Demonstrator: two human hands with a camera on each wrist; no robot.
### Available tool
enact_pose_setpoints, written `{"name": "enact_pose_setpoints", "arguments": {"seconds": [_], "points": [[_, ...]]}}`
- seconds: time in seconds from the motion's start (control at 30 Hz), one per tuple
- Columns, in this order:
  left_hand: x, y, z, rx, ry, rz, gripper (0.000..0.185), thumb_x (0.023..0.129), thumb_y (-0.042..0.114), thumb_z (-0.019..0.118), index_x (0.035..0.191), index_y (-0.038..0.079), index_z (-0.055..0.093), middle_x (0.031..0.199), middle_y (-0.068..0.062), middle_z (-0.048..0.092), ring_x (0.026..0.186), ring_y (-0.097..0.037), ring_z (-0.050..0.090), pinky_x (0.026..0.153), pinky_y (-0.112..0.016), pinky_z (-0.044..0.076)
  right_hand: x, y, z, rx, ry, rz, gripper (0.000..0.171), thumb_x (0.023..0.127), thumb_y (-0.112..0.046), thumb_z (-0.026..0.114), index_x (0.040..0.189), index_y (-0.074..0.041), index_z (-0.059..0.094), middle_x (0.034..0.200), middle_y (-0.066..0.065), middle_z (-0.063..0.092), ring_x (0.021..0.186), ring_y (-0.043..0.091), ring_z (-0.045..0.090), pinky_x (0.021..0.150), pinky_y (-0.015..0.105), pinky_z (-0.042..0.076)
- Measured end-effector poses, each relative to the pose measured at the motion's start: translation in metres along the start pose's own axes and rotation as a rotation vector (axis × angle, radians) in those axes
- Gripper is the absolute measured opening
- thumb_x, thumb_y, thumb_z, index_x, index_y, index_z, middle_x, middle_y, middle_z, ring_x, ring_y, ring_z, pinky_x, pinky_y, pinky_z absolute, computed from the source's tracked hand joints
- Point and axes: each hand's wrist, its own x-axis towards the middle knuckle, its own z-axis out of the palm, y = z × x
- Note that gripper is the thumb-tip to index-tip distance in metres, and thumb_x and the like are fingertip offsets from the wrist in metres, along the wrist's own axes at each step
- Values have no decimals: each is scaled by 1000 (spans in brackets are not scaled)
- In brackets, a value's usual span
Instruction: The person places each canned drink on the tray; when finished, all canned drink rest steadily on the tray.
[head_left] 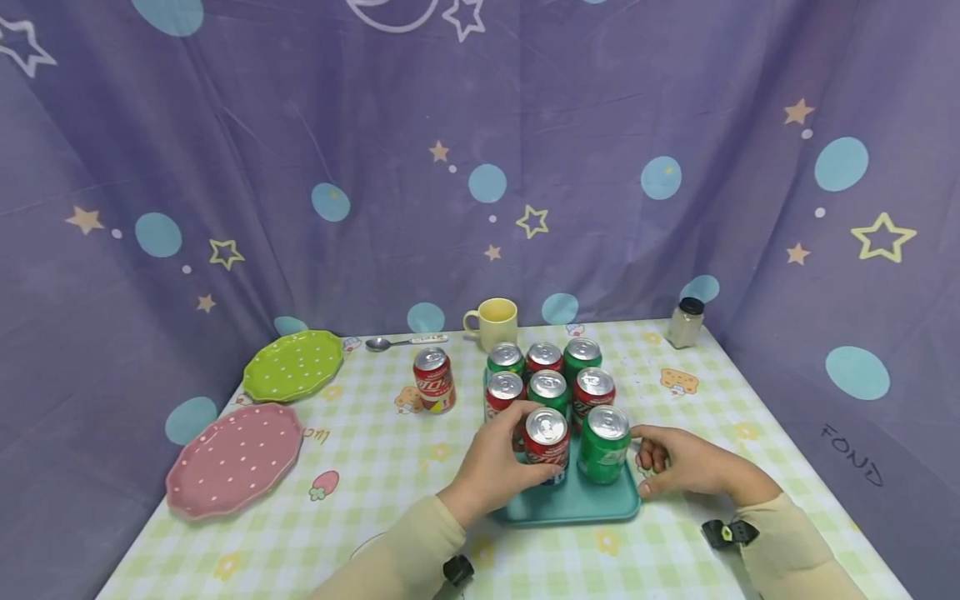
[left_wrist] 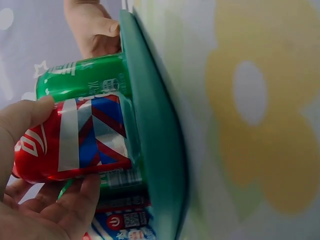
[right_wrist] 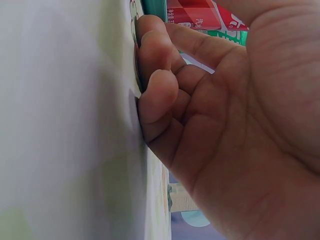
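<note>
Gripping the front red can [head_left: 547,436] with the left hand [head_left: 498,467]: thumb along one side, fingers [left_wrist: 65,210] curled round the other, as seen in the left wrist view. Standing upright at the near edge of the tray [head_left: 577,507], touching or very nearly touching the green can [head_left: 603,444] to its right. Packed behind with six more cans in two rows, red and green alternating.

Bracing the tray's right rim with the right hand [head_left: 686,462]: thumb reaching over toward the rim, fingers [right_wrist: 157,95] clenched against it down at table [head_left: 375,467] level. Hard to tell whether truly pinching the rim or only pressing on it.

Judged from this, best to hold the grip low and round on the can's wall, not on the lid. Squeeze lightly, since thin cans probably dent. Move the can straight and upright, without tipping it into the green neighbour or the row behind. Press the tray down and inward with the right hand to stop it sliding on the cloth. Watch the left knuckles near the red can behind.

Elsewhere: a lone red can [head_left: 434,380] left of the tray, a yellow mug [head_left: 495,322], a spoon [head_left: 401,342], a green plate [head_left: 292,365], a pink plate [head_left: 234,458], a small jar [head_left: 686,322].
</note>
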Motion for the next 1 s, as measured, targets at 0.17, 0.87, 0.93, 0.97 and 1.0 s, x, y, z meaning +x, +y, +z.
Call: {"name": "enact_pose_setpoints", "arguments": {"seconds": [0.17,0.87,0.93,0.97,1.0], "points": [[4,-3,6,39,6,-12,70,77,24,97,133,31,57,126,17,63,112,-3,63,93,-33,58,1,1,0,1,-2,2,63,81,-24,92,130,-5,57,93,13,61,78,21,57,66,29,50],[5,3,14,127,47,-40,75,73,31,99,136,27,59,125,12,60,114,-7,60,92,-33,58,2,3,0,12,-8,7,63,81,-24,93,130,-6,57,92,13,61,78,20,56,65,30,50],[5,3,15,127,48,-35,74,74,31,99,136,28,59,123,12,60,113,-7,60,91,-30,57,2,3,0,13,-6,6,62,81,-24,93,129,-6,58,92,13,61,77,20,56,65,30,50],[5,3,15,127,49,-33,74,74,31,99,136,28,59,123,12,60,113,-7,60,90,-29,57,2,3,0,16,-5,6,62,81,-24,93,129,-6,58,92,13,61,77,20,56,65,30,50],[5,3,15,126,48,-33,74,74,31,99,136,28,59,123,12,60,113,-7,60,90,-28,57,2,3,0,17,-4,6,61,81,-24,93,128,-6,58,92,13,61,77,20,56,65,30,50]]}}
